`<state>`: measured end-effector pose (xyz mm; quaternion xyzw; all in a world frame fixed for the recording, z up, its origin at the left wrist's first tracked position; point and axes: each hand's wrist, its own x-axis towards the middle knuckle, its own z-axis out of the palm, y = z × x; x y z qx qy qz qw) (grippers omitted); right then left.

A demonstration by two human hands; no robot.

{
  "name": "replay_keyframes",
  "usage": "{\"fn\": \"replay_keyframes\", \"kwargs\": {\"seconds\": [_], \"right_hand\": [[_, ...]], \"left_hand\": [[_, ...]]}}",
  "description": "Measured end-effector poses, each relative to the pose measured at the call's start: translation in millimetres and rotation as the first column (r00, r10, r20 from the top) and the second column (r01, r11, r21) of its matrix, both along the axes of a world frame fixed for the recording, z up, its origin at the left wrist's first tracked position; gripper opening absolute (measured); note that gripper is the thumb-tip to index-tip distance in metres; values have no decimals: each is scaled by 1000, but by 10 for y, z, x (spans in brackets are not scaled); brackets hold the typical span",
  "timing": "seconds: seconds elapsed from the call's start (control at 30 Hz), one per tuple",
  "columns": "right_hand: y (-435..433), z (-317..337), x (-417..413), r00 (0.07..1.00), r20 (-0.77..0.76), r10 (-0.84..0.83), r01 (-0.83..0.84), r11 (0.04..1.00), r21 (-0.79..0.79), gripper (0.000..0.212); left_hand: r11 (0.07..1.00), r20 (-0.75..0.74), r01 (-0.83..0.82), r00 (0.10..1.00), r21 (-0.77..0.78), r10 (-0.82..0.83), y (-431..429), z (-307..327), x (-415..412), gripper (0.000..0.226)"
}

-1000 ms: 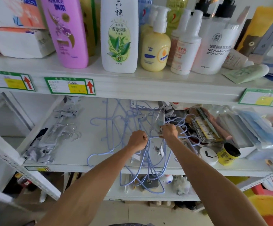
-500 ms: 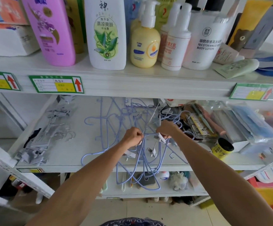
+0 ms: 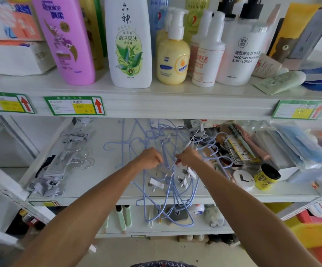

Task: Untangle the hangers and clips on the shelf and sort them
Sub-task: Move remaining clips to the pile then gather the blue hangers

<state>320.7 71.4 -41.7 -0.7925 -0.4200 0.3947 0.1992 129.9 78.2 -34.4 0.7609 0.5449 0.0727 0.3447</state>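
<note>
A white metal shelf (image 3: 90, 182) carries a tangle of pale blue wire hangers with small white clips (image 3: 137, 139) at its middle, and some loops hang over the front edge down past the shelf below. At the left end lies a pile of grey clip hangers with steel hooks (image 3: 60, 166). To the right sit a pink hairbrush (image 3: 248, 141), a yellow jar with a black lid (image 3: 266, 177) and clear packets of blue goods (image 3: 300, 147). The shelf above holds a tall pink shampoo bottle (image 3: 67, 41) and a yellow pump bottle (image 3: 172, 60). Pale floor (image 3: 156, 251) shows below.

The left hand (image 3: 150, 158) is curled round blue wires; the right hand (image 3: 189, 157) pinches a thin strand just beside it.

Half a second earlier both hands gripped the same part of the tangle. The grey pile has not moved. The view has tipped up, so the bottles show more fully.
</note>
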Motion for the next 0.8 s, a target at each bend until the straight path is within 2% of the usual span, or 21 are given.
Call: {"fn": "replay_keyframes", "kwargs": {"seconds": [0.1, 0.17, 0.23, 0.3, 0.4, 0.53, 0.67, 0.8], "right_hand": [[133, -147, 29, 999, 18, 32, -32, 999, 10, 31], [163, -207, 33, 990, -141, -9, 18, 998, 58, 32], [183, -253, 47, 953, -293, -79, 112, 989, 99, 31], [183, -257, 51, 933, -342, -114, 143, 988, 60, 17], [262, -265, 65, 899, -421, -122, 165, 984, 67, 9], [500, -410, 176, 895, -407, -183, 225, 973, 56, 27], [479, -246, 123, 875, -471, -112, 214, 962, 169, 1], [600, -277, 109, 831, -541, -128, 274, 941, 197, 6]], "left_hand": [[985, -105, -115, 986, 127, 128, 31, -106, -231, 32], [975, -148, -195, 967, 102, 209, 24, -187, -309, 46], [981, -156, -189, 969, 41, 193, 0, -229, -307, 51], [988, -144, -153, 978, 9, 153, -13, -273, -283, 48], [990, -131, -138, 982, -4, 137, -26, -350, -262, 42], [988, -119, -152, 981, -5, 150, -57, -436, -242, 34], [982, -85, -190, 978, -1, 189, -65, -463, -258, 32], [971, -51, -236, 971, -22, 235, -66, -451, -264, 32]]}}
